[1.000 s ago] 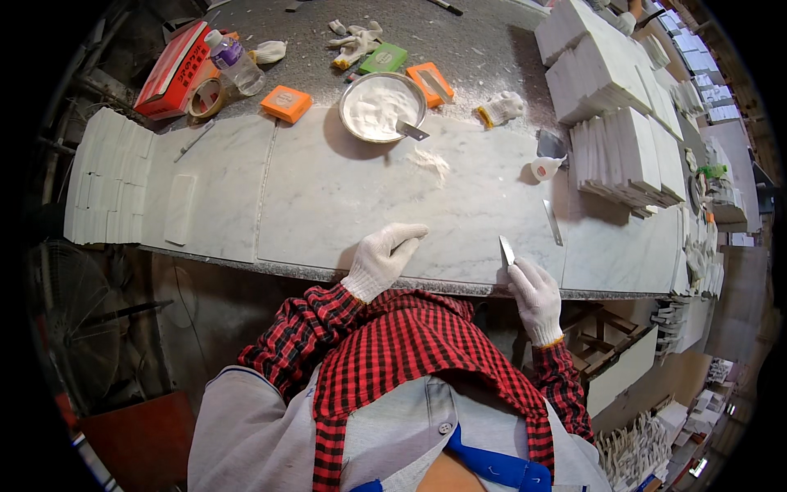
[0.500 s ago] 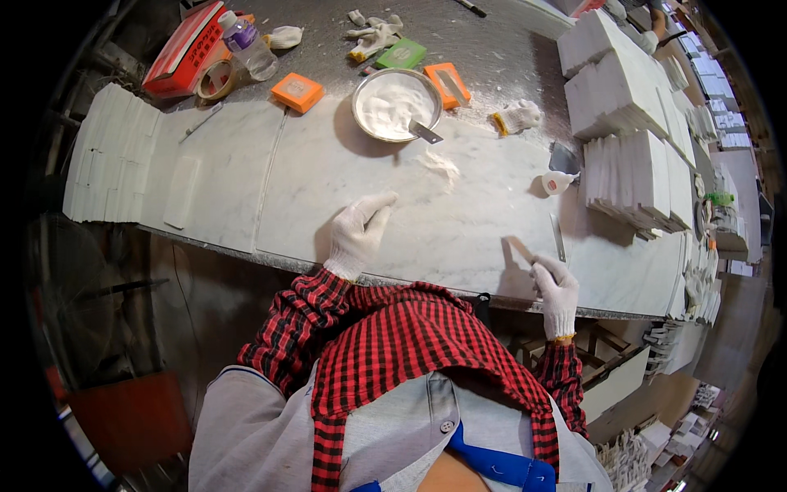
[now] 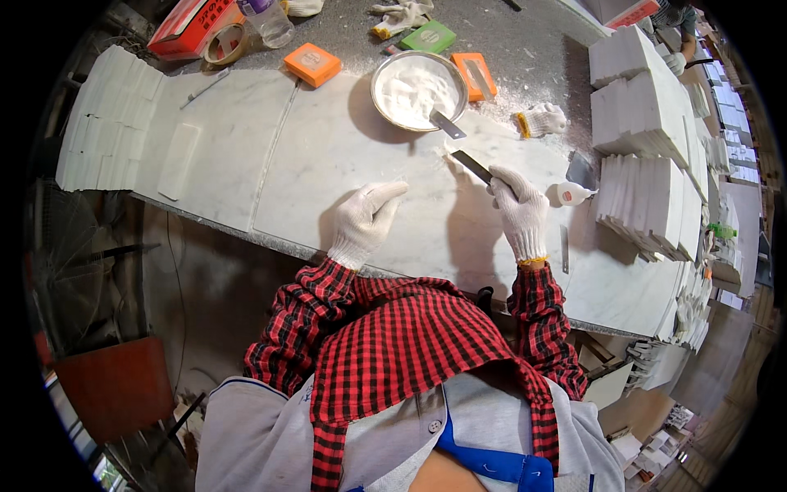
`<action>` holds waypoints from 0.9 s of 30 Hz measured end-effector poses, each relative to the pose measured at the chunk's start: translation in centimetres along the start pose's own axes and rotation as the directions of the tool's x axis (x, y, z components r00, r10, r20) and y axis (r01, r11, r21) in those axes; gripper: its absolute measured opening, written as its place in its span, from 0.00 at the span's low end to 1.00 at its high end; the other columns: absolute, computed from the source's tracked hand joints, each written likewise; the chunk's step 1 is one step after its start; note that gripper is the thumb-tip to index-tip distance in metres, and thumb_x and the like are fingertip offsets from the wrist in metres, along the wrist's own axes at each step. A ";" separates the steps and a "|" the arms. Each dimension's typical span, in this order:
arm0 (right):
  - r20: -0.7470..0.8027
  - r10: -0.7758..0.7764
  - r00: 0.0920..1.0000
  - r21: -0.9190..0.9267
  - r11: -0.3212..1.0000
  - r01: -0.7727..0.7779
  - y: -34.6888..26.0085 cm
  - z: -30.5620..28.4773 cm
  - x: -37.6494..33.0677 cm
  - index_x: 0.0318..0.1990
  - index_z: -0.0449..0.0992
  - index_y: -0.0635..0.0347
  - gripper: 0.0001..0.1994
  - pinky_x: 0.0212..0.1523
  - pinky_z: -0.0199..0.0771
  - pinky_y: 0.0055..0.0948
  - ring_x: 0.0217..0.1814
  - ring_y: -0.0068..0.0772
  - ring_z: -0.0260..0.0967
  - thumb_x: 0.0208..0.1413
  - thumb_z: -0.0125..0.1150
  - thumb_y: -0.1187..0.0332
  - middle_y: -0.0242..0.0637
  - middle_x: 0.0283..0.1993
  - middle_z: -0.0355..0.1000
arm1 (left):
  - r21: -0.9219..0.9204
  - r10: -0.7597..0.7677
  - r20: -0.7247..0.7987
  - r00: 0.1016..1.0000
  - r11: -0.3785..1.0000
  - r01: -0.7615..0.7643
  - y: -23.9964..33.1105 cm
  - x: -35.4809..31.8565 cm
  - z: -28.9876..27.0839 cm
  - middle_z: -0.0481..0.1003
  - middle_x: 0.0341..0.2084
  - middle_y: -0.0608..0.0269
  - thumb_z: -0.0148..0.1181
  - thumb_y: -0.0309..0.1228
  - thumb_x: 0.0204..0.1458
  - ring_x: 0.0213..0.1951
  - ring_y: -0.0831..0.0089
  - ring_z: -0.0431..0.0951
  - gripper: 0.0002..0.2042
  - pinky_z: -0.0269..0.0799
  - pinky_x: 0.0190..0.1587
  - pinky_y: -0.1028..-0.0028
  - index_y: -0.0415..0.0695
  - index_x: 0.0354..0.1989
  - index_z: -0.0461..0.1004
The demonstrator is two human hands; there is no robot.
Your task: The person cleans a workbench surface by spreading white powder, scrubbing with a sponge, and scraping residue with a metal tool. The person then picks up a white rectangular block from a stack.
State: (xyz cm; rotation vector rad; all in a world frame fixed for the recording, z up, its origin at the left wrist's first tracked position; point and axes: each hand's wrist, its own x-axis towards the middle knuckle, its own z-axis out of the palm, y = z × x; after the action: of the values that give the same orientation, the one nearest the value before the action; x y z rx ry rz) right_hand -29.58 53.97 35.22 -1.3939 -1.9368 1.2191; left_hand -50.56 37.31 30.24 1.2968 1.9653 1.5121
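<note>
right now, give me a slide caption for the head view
Right hand holds a flat blade by loose white powder, left hand over the pale slab.

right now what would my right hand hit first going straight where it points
The blade in the right hand would probably meet loose white powder first, if low enough; otherwise the metal bowl. Height above the marble slab is unclear.

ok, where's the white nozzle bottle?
Head view, right of centre: the white nozzle bottle is on the worktop, between the gloved right hand and the nearer stack of white slabs.
</note>
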 end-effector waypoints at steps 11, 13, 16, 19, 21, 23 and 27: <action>-0.127 0.038 0.991 0.007 0.999 -0.037 2.4 -0.4 0.8 0.54 0.85 0.60 0.13 0.38 0.76 0.23 0.35 0.19 0.76 0.65 0.64 0.71 0.35 0.37 0.84 | 0.063 -0.001 0.006 1.000 0.998 0.001 0.2 0.3 0.0 0.86 0.41 0.59 0.67 0.17 0.55 0.42 0.70 0.86 0.11 0.81 0.45 0.73 0.41 0.45 0.86; -0.171 0.093 0.981 0.171 0.983 -0.064 2.8 -0.7 0.5 0.55 0.85 0.61 0.13 0.38 0.75 0.22 0.35 0.16 0.74 0.65 0.65 0.72 0.32 0.38 0.84 | 0.081 -0.003 0.017 1.000 0.997 0.002 0.1 0.3 0.0 0.86 0.41 0.59 0.67 0.17 0.55 0.42 0.70 0.86 0.11 0.81 0.45 0.74 0.41 0.45 0.86; -0.150 0.166 0.975 0.143 0.979 -0.145 1.6 -0.3 0.0 0.55 0.84 0.61 0.13 0.39 0.76 0.21 0.35 0.17 0.75 0.65 0.65 0.72 0.34 0.38 0.84 | 0.079 -0.043 0.014 0.999 0.996 0.042 0.8 0.3 -0.1 0.86 0.41 0.59 0.67 0.17 0.55 0.42 0.71 0.86 0.11 0.81 0.45 0.74 0.42 0.45 0.86; -0.123 0.068 0.990 0.089 0.994 -0.058 1.4 1.2 -0.2 0.55 0.84 0.62 0.13 0.41 0.78 0.25 0.38 0.22 0.79 0.65 0.66 0.70 0.37 0.38 0.85 | 0.064 -0.028 0.006 1.000 0.998 0.028 0.6 0.3 0.1 0.86 0.40 0.60 0.67 0.17 0.55 0.42 0.71 0.86 0.11 0.81 0.45 0.74 0.42 0.45 0.86; -0.154 -0.085 0.984 -0.098 0.993 0.070 1.8 1.9 -0.1 0.53 0.85 0.60 0.13 0.44 0.80 0.30 0.41 0.33 0.84 0.64 0.66 0.68 0.44 0.41 0.85 | 0.070 -0.018 0.004 1.000 0.997 0.018 0.3 0.3 0.2 0.86 0.40 0.60 0.67 0.17 0.55 0.42 0.71 0.86 0.11 0.81 0.45 0.74 0.42 0.45 0.86; -0.158 -0.162 0.974 -0.237 0.964 0.122 2.1 1.7 -0.1 0.52 0.85 0.59 0.12 0.45 0.80 0.31 0.42 0.35 0.84 0.64 0.66 0.67 0.46 0.43 0.85 | 0.083 -0.008 0.005 1.000 0.996 0.008 0.3 0.3 0.2 0.86 0.40 0.60 0.67 0.17 0.55 0.42 0.70 0.86 0.11 0.81 0.45 0.74 0.42 0.45 0.86; -0.108 -0.132 0.985 -0.307 0.947 0.094 2.3 0.4 0.0 0.51 0.86 0.56 0.11 0.44 0.80 0.30 0.41 0.35 0.84 0.63 0.67 0.66 0.45 0.42 0.85 | 0.097 0.004 0.004 1.000 0.995 -0.005 0.3 0.3 0.1 0.86 0.40 0.59 0.67 0.17 0.55 0.42 0.70 0.86 0.11 0.81 0.45 0.73 0.42 0.45 0.86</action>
State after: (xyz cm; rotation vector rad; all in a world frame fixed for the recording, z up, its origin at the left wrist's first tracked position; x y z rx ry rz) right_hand -28.73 54.02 33.09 -1.4427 -2.1438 0.7849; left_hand -50.53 37.61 30.51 1.3425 2.0580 1.4309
